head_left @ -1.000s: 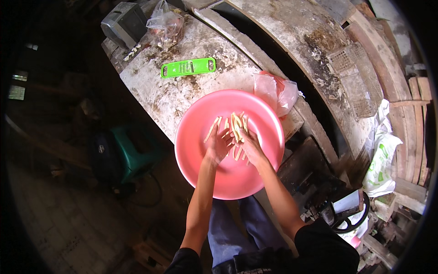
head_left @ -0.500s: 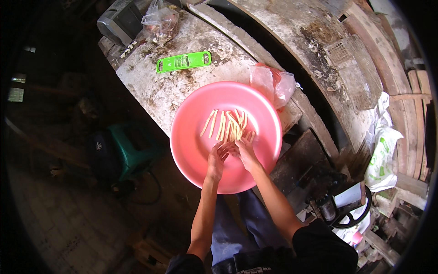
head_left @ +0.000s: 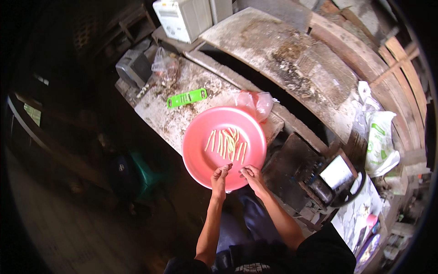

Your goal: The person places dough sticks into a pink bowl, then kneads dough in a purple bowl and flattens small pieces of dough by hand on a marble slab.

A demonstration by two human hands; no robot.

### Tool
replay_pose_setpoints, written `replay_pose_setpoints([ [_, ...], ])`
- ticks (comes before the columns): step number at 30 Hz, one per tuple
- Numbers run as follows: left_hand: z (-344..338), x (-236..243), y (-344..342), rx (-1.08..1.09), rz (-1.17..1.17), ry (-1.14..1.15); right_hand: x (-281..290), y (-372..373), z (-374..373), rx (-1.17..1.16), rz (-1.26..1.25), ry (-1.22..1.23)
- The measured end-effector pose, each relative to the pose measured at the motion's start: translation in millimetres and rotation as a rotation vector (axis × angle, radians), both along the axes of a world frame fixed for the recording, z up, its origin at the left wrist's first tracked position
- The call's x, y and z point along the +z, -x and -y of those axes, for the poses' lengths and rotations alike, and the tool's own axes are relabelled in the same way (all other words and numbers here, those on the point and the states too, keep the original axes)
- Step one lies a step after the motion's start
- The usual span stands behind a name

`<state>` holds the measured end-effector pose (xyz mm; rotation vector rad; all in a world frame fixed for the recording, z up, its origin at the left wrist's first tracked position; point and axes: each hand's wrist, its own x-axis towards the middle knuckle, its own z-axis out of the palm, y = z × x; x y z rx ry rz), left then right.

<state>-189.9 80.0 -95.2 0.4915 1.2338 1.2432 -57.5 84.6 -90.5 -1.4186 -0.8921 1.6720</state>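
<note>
A pink plastic basin (head_left: 196, 150) holds several pale yellow strips (head_left: 227, 141), some side by side and some heaped. Over its near inner side, my left hand (head_left: 220, 177) has bent, closed fingers; anything in them is too small to make out. Facing it, my right hand (head_left: 252, 178) is also closed with curled fingertips, its contents unclear. Both hands are apart from the strips. On the bench behind the basin lies a green slicer (head_left: 186, 98).
A stained bench (head_left: 156, 119) bears a bagged item (head_left: 165, 67), a grey box (head_left: 133, 67) and pink plastic bags (head_left: 255, 105). A white appliance (head_left: 180, 20) stands behind. At right are a dark machine with a wheel (head_left: 319, 192), white sacks (head_left: 381, 144) and timber; a green object (head_left: 143, 173) sits low left.
My hands left the strips and drew back toward the basin's near rim, their fingers curling. The strips now lie more spread out. The view has shifted, showing more of the background.
</note>
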Motion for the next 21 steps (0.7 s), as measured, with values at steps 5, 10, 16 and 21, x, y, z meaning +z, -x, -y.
replay_pose_setpoints([
  [5,-13.5,25.7,2.4,-0.091,0.025,-0.181,11.4,-11.4,8.0,-0.187,0.001,-0.195],
  [10,-8.4,48.1,1.0,-0.355,0.022,-0.224,36.3,-17.7,43.0,-0.411,0.081,-0.209],
  [16,12.7,45.6,-8.0,-0.652,0.067,-0.337,51.4,-22.0,77.2,-0.685,0.086,-0.244],
  [21,33.3,34.8,-42.6,-0.853,0.123,-0.392,46.6,-37.6,109.0,-0.900,0.147,-0.297],
])
